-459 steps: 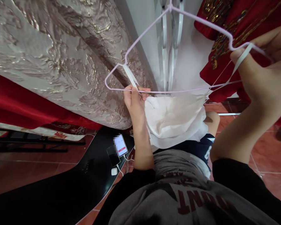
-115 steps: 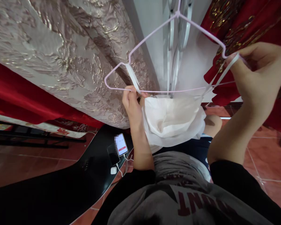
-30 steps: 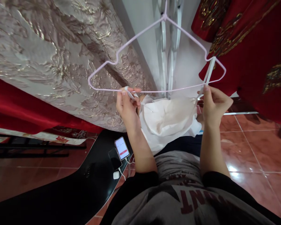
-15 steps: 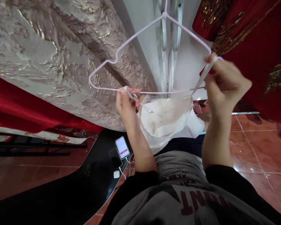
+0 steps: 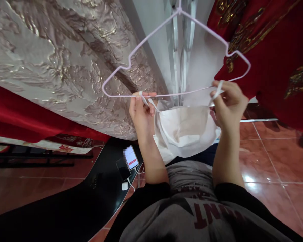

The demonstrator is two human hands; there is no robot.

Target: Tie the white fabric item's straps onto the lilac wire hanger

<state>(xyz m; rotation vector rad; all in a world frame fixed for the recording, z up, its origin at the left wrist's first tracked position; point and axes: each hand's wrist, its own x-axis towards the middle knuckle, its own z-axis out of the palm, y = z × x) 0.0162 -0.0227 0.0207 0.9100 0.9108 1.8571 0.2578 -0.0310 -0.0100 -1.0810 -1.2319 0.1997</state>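
A pale pink wire hanger (image 5: 166, 37) hangs from above in front of me. Below its bottom bar droops a white strappy garment (image 5: 185, 129). My left hand (image 5: 141, 112) pinches the garment's left strap at the hanger's bottom bar. My right hand (image 5: 228, 104) is closed on the right strap (image 5: 217, 91), just under the bar near the hanger's right end. Neither strap lies in the hanger's shoulder notches.
An embossed beige and gold cloth (image 5: 60, 64) hangs at the left, red embroidered fabric (image 5: 275, 57) at the right. A phone (image 5: 130, 157) on a charger cable lies on a black surface (image 5: 65, 205) below. Red floor tiles (image 5: 275, 161) spread to the right.
My right hand has dropped from the hanger's right shoulder to below the bottom bar, bringing the right strap down off the notch. My left hand has stayed at the bar.
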